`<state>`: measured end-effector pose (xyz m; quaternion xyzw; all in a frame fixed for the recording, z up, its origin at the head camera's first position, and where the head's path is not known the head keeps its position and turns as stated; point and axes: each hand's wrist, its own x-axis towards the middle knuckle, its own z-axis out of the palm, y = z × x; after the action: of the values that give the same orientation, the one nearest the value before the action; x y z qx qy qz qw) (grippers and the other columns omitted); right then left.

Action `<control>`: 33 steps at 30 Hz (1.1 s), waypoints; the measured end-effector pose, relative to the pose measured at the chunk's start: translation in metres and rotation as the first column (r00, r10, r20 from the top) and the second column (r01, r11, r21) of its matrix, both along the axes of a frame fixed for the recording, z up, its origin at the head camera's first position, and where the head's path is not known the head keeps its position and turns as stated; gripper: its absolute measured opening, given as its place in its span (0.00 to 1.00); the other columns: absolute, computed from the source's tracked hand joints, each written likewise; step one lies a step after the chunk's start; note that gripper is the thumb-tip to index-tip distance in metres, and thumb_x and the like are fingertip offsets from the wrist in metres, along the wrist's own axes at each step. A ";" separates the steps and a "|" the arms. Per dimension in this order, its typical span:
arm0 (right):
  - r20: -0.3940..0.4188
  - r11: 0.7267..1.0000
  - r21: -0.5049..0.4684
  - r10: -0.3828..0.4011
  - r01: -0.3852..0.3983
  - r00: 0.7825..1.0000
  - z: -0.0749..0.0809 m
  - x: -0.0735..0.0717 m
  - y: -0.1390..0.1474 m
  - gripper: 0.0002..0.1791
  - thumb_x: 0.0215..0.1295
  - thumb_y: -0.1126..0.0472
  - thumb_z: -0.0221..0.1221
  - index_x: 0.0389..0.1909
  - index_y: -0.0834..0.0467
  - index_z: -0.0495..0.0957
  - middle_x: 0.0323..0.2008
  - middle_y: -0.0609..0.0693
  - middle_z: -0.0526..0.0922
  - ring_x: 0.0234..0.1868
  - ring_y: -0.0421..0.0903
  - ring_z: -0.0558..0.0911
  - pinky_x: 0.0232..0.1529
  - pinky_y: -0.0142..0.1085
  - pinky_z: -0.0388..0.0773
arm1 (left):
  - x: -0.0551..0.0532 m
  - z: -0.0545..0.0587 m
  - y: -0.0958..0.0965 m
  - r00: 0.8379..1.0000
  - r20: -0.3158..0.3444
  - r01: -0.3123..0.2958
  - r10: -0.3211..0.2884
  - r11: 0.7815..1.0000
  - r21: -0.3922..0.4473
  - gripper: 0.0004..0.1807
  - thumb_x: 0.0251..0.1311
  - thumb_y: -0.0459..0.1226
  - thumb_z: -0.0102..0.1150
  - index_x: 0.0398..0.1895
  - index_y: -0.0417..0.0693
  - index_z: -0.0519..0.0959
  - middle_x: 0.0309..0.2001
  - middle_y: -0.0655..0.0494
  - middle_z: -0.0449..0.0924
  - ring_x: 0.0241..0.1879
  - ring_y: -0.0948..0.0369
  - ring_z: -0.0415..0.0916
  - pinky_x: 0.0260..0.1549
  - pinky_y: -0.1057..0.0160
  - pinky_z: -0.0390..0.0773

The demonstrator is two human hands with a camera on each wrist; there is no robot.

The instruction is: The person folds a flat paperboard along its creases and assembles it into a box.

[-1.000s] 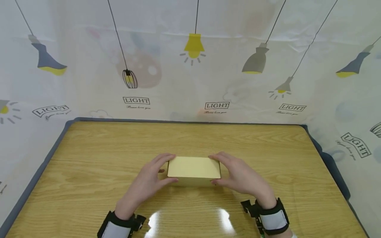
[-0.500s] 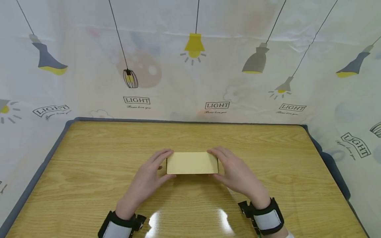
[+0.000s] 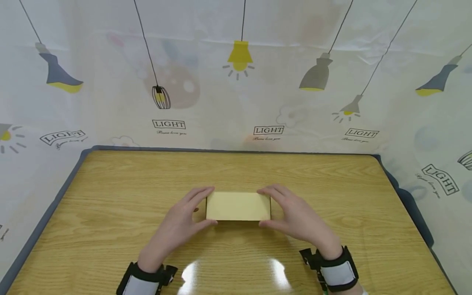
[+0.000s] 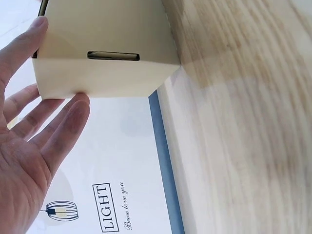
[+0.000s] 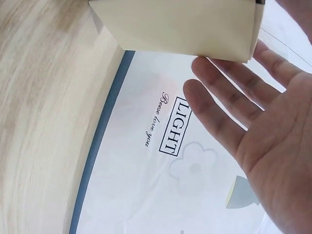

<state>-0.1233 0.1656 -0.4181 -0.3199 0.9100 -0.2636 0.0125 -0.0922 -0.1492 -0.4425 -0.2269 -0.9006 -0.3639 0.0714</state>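
Note:
A pale yellow cardboard box point(image 3: 238, 206) is at the middle of the table, its long side facing me. My left hand point(image 3: 178, 221) grips the left end, with the thumb at the near edge and fingers at the far edge. At the right end my right hand point(image 3: 302, 219) holds it the same way. A narrow slot shows in one face of the box point(image 4: 109, 29) in the left wrist view. The fingertips of my right hand point(image 5: 278, 141) touch the box point(image 5: 180, 29) in the right wrist view. Whether its underside rests on the table cannot be told.
The wood-grain table point(image 3: 129, 176) has a dark blue-grey edge point(image 3: 228, 151). Behind it and at both sides hangs a pale sheet point(image 3: 217, 110) printed with lamps and the word LIGHT. Two bright reflections lie near the front of the tabletop.
The box shifted away from me and its near face went out of sight. Over the last half second both hands and the box came slightly back toward me. The grip is unchanged.

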 end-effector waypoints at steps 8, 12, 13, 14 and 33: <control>0.128 0.999 -0.045 0.013 -0.008 0.992 0.000 0.006 0.004 0.40 0.60 0.52 0.75 0.71 0.53 0.69 0.65 0.50 0.76 0.53 0.47 0.83 0.50 0.43 0.85 | 0.001 0.004 -0.001 0.999 0.010 0.044 -0.043 0.999 -0.033 0.47 0.48 0.37 0.83 0.73 0.40 0.70 0.69 0.46 0.72 0.53 0.50 0.81 0.45 0.61 0.86; 0.198 0.997 -0.081 0.012 0.005 0.980 -0.002 0.006 0.004 0.40 0.62 0.55 0.75 0.72 0.55 0.67 0.67 0.53 0.74 0.51 0.50 0.85 0.47 0.37 0.86 | 0.002 0.004 0.001 0.997 0.045 0.060 -0.060 0.998 0.008 0.47 0.48 0.34 0.82 0.73 0.40 0.70 0.70 0.43 0.71 0.57 0.46 0.79 0.45 0.61 0.86; 0.204 0.997 -0.082 0.010 0.007 0.979 -0.003 0.006 0.004 0.40 0.62 0.55 0.74 0.72 0.55 0.67 0.68 0.54 0.74 0.51 0.50 0.85 0.46 0.36 0.86 | 0.002 0.004 0.001 0.997 0.052 0.059 -0.060 0.998 0.015 0.46 0.48 0.33 0.82 0.72 0.40 0.70 0.70 0.42 0.71 0.57 0.46 0.79 0.46 0.61 0.86; 0.207 0.997 -0.081 0.009 0.008 0.978 -0.003 0.006 0.004 0.40 0.62 0.55 0.74 0.73 0.55 0.67 0.68 0.54 0.73 0.51 0.51 0.85 0.46 0.36 0.86 | 0.002 0.004 0.002 0.997 0.055 0.058 -0.059 0.998 0.020 0.46 0.48 0.33 0.82 0.72 0.39 0.70 0.70 0.42 0.71 0.58 0.45 0.78 0.46 0.60 0.86; 0.080 1.000 -0.023 -0.004 0.005 0.997 -0.010 0.006 -0.005 0.40 0.55 0.59 0.78 0.67 0.60 0.71 0.67 0.58 0.74 0.47 0.51 0.85 0.47 0.42 0.86 | 0.004 -0.001 0.010 0.986 0.165 0.004 -0.010 0.999 0.037 0.43 0.50 0.30 0.80 0.71 0.44 0.71 0.76 0.40 0.62 0.64 0.41 0.73 0.51 0.53 0.85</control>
<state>-0.1168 0.1608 -0.4278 -0.3072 0.9063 -0.2869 0.0443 -0.0887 -0.1393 -0.4435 -0.1979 -0.8957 -0.3983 -0.0006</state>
